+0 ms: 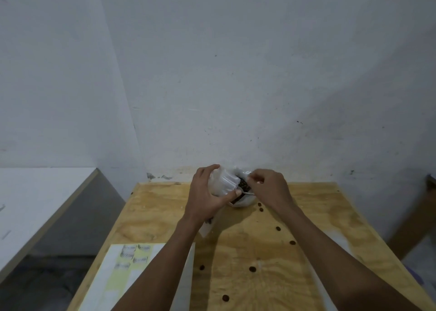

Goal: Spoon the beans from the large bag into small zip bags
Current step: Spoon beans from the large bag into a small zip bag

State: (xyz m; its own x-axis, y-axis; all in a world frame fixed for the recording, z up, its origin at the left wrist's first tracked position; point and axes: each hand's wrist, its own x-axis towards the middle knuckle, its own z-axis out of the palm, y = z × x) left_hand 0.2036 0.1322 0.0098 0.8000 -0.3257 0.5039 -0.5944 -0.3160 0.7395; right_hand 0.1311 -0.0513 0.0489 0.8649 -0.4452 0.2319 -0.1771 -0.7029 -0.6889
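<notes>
a pale painted wall [236,74] fills the upper part of the view, with a white counter [35,204] at the left. below it stands a plywood table [295,251]. on its near left corner lies a white sheet [106,287] carrying small printed labels [132,255] on a yellowish backing. at the far edge of the table, against the wall, sits the large clear bag [244,199], open at the top with dark beans [244,185] showing inside. the left hand [207,192] is curled round a stack of small clear zip bags [223,183], thumb pressed along the lower edge, held just beside the large bag's mouth. the right hand [271,186] has its fingers bent together, pinching something pale at the bag's rim; whether that is the plastic or a spoon handle cannot be told. loose beans [252,268] lie scattered on the bare wood, well apart from one another, between the arms and to the right.
</notes>
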